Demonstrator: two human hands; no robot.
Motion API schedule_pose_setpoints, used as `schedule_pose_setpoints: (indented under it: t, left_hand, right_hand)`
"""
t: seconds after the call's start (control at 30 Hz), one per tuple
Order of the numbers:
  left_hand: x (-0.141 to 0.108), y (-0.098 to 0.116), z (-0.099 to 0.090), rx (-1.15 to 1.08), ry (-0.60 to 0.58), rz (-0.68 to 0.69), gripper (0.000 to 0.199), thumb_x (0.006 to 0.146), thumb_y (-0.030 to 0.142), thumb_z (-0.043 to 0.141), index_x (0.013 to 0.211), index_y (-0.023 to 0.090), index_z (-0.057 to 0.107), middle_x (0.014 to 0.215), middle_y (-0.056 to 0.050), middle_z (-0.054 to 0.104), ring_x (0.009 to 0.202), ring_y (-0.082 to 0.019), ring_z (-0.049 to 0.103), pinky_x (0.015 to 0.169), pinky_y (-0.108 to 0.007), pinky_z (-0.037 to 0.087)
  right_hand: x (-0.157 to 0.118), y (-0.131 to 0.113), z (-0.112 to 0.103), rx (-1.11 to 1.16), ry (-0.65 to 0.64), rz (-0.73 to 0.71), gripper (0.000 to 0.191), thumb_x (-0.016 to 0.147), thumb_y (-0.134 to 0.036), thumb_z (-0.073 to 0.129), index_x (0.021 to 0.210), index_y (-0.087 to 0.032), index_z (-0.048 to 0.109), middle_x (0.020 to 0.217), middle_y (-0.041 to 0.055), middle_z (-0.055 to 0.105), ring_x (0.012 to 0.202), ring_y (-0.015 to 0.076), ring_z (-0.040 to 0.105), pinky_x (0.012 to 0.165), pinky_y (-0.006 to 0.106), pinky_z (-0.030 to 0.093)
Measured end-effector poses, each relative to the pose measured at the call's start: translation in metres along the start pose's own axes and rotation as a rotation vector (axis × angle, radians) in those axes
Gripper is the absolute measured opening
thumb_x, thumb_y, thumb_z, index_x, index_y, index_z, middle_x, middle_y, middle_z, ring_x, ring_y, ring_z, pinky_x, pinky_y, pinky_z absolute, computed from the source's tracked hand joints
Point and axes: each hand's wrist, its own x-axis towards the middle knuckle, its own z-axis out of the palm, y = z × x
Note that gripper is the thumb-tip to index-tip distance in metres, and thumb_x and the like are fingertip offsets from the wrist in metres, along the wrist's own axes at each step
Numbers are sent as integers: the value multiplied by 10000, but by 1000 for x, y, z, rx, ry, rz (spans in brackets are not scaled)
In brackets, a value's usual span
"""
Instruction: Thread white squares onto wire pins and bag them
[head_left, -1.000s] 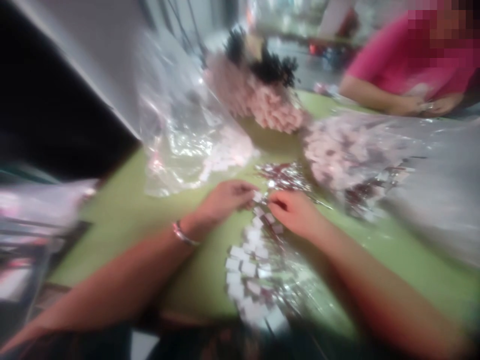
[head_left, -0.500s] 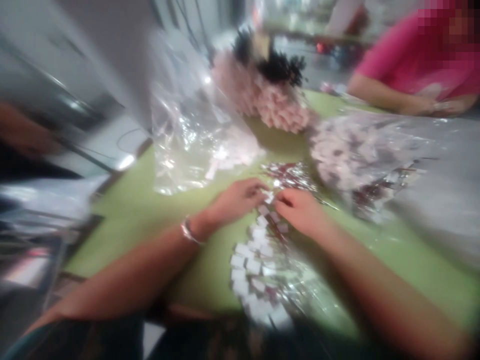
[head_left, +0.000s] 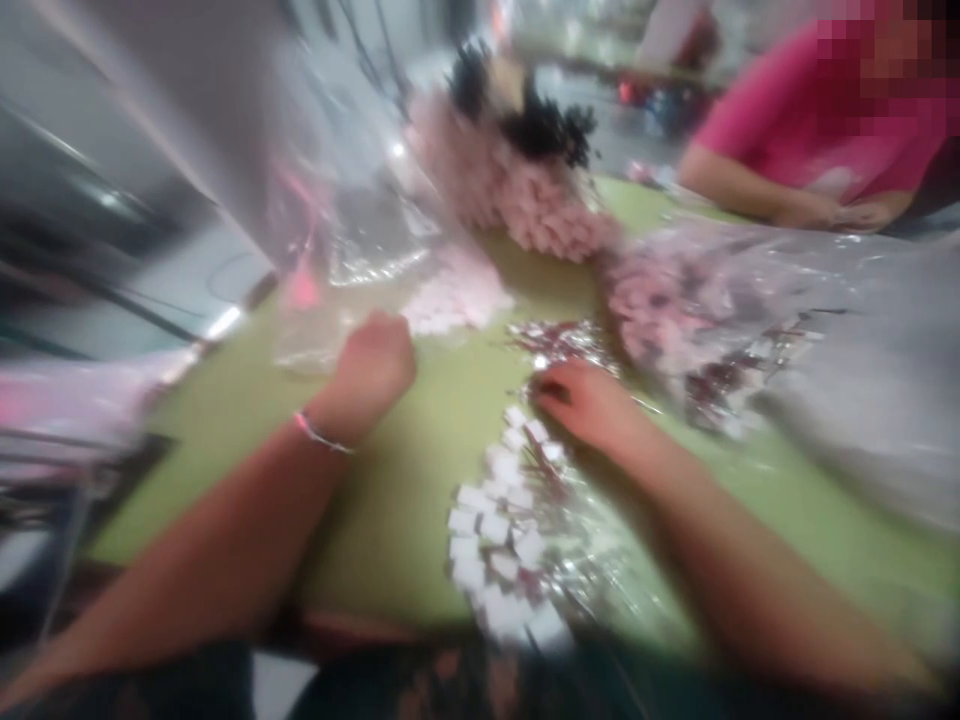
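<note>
My left hand [head_left: 377,362] is closed with its back to me, just left of a heap of small pale pink-white pieces [head_left: 459,292] by a clear plastic bag. Its fingertips are hidden, and what they hold cannot be made out. My right hand [head_left: 583,397] has thumb and fingers pinched together beside a bundle of thin silvery and dark red stems [head_left: 564,338]. Anything in that pinch is too small and blurred to name. Below it, several white square-tipped stems [head_left: 495,525] lie in a curved row, their silvery ends fanning to the right.
Pink flower-like bunches [head_left: 551,215] with dark ends lie at the back of the green table [head_left: 255,470]. A clear plastic bag [head_left: 675,300] of pinkish pieces is at the right. Across the table sits a person in a pink top [head_left: 817,130].
My left hand has drawn away from my right hand, moving left and a little up to the pale heap. My right hand has shifted slightly left, still pinched. The whole view has turned slightly.
</note>
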Motion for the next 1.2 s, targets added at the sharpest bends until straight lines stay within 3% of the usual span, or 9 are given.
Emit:
schedule_pose_setpoints:
  t: [0.13,0.27,0.37,0.5,0.6,0.73,0.97,1.2]
  left_hand:
    - [-1,-1,-4,1,13,2,292,829,106,393,1009,112,624,896,-168,646,843,-293,620,737,-366,456]
    - [-3,3,-9,-103,69,-15,354,820,95,416,1089,116,645,989,-168,662,895,-295,634,769,-386,479]
    - [-7,14,-13,-596,6,-28,269,819,213,554,1044,149,688,914,-117,696,821,-258,657,745,-372,510]
    - [-15,35,-11,-1501,-290,-148,251,770,257,696,989,137,675,759,-70,705,689,-173,670,658,-286,523]
    - [-19,49,-7,-1806,-442,-261,110,773,158,691,869,120,653,702,-40,688,626,-109,646,625,-219,499]
    - [-21,57,-1,-1913,-506,-230,57,789,137,679,833,115,652,655,-5,648,540,-53,564,560,-180,444]
    - [-24,57,4,-1991,-581,-125,122,767,112,691,886,120,663,679,-12,644,599,-76,572,616,-224,465]
    - [-25,59,1,-1976,-556,-143,150,760,110,693,905,108,653,674,-16,649,573,-66,571,583,-206,460]
  right_hand:
    - [1,-2,15,-62,5,-65,176,873,-200,512,918,-179,681,982,79,653,854,181,585,742,278,413]
    - [-1,-1,9,-6,67,-67,153,865,-194,512,846,-176,662,874,63,672,776,175,579,704,277,404]
    - [-5,-6,3,116,98,-42,129,844,-222,534,805,-183,650,777,33,674,675,156,563,643,269,394]
    - [-10,-17,0,271,137,-36,134,826,-255,545,796,-190,658,765,14,683,660,140,564,627,259,400]
    - [-14,-24,-2,345,123,-19,164,824,-282,545,740,-194,655,710,-2,671,635,129,554,607,250,395]
    - [-17,-28,0,371,111,-42,165,817,-263,543,711,-195,650,692,-6,672,618,117,555,601,249,392]
    - [-16,-30,4,407,61,5,182,826,-242,528,672,-198,614,620,-29,622,571,101,509,568,243,371]
    - [-17,-36,-4,472,-63,88,252,832,-236,513,586,-189,543,572,-41,563,545,88,475,566,241,361]
